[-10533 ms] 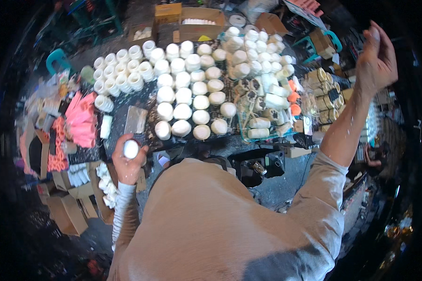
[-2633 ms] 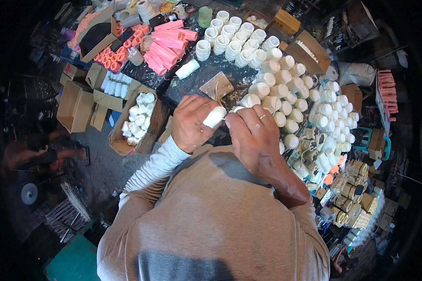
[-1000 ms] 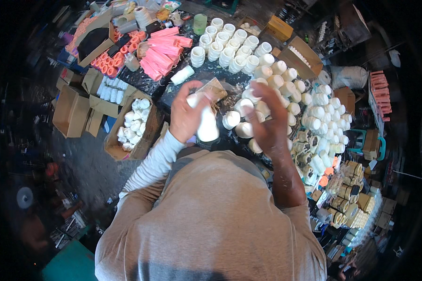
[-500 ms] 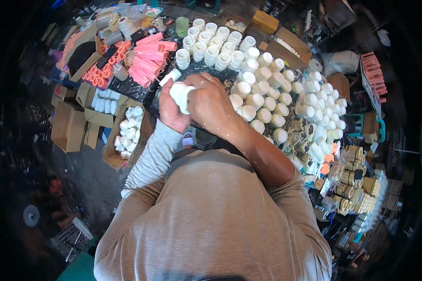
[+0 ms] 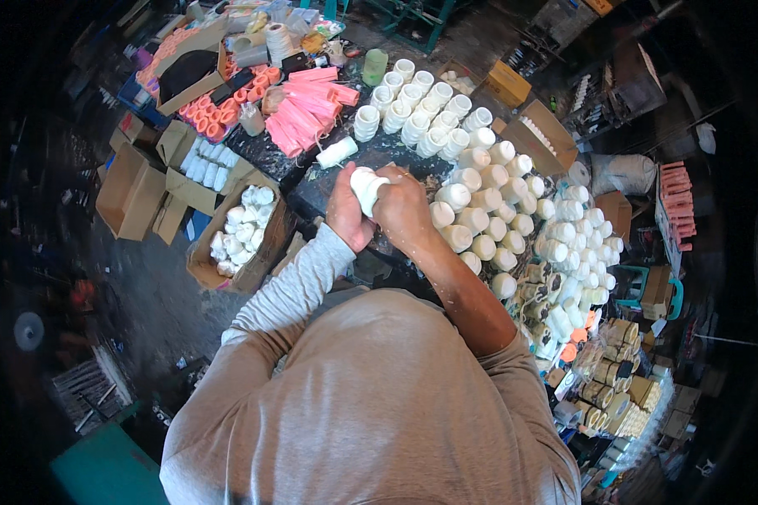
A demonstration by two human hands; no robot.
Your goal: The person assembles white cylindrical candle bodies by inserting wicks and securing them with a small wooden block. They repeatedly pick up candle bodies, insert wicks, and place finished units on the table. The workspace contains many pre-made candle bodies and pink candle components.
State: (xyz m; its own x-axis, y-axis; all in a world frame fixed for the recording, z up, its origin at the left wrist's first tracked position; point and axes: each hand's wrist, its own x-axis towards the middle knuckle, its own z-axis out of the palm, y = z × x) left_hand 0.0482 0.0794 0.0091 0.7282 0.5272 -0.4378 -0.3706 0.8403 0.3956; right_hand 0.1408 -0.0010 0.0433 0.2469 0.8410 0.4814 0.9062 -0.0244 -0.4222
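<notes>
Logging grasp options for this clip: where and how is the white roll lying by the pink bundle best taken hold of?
Likely around the middle of the white roll, from above on its near side: it lies on its side, long and rounded, with the pink bundle just beyond.

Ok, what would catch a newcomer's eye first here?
Probably the rows of white cylinders spreading right of centre. Next, the bright pink tubes bundled at upper left. Near the centre, a white piece is held between the left hand and right hand.
</notes>
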